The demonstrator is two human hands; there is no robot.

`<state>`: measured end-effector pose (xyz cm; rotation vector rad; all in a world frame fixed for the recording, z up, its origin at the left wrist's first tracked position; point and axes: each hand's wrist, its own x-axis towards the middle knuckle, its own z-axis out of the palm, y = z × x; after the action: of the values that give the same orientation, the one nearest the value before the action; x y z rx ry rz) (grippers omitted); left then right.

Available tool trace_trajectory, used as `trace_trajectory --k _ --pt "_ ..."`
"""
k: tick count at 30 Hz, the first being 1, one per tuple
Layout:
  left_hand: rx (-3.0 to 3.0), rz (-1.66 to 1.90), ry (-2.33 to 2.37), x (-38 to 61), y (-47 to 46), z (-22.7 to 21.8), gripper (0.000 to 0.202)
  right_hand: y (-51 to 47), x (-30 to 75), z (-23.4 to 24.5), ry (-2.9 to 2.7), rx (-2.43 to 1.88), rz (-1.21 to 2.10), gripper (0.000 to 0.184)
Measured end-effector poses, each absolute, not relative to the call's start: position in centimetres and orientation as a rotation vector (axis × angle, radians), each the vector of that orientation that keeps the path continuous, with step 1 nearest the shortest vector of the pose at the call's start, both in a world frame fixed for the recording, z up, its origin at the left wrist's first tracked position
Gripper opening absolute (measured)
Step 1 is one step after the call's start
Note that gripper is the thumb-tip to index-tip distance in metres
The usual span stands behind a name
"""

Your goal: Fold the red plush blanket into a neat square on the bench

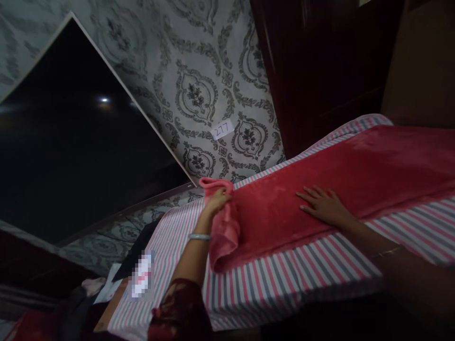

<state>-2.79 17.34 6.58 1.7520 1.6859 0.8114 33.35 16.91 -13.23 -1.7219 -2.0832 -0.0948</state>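
A long red plush blanket lies in a flat strip over a striped cloth. Its near-left end is turned up and folded over. My left hand, with a bangle at the wrist, is closed around the top of that folded end. Farther right, my right hand rests palm down on the blanket, fingers spread. Below and behind the blanket shows the striped cloth in pink, grey and white, spread over a raised surface.
A large dark screen stands at the left against patterned wallpaper. A paper label marked 277 is stuck on the wall. Dark red wooden panelling rises behind the blanket. Papers and dark items lie at the lower left.
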Motion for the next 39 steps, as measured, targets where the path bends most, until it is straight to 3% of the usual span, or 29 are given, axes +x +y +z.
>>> trace_trajectory --k 7,10,13,17,22,27,31,36,39 --pt "1.816 0.65 1.745 6.8 16.5 -2.2 0.033 17.1 33.2 -13.4 -2.052 -1.688 -0.087 0.057" --pt "1.83 0.777 1.619 6.2 15.4 -2.8 0.041 17.2 33.2 -13.5 -2.037 -1.669 -0.062 0.056" --pt "1.809 1.015 1.539 3.0 13.9 -2.1 0.031 17.1 33.5 -13.3 -2.019 -1.634 -0.049 0.054" --pt "1.807 1.252 1.845 -3.7 10.7 -1.6 0.026 16.2 33.2 -12.0 -1.956 -1.568 -0.049 0.046" --pt "1.564 1.278 2.117 -9.4 6.9 -4.6 0.043 14.7 28.4 -10.2 -1.893 -1.407 0.296 0.046" --pt "1.182 1.4 1.878 -10.0 5.6 -8.0 0.065 15.2 22.0 -9.4 -1.835 -1.338 0.661 0.056" --pt "1.0 1.436 1.736 -9.9 5.5 -8.1 0.08 16.6 19.4 -8.4 -1.781 -1.176 0.778 0.069" --pt "1.027 1.363 1.644 -10.1 5.6 -8.0 0.102 17.2 19.2 -9.0 -1.672 -1.082 0.748 0.06" --pt "1.057 1.338 1.667 -10.1 5.8 -8.6 0.106 16.9 19.9 -10.5 -1.656 -1.159 0.754 0.056"
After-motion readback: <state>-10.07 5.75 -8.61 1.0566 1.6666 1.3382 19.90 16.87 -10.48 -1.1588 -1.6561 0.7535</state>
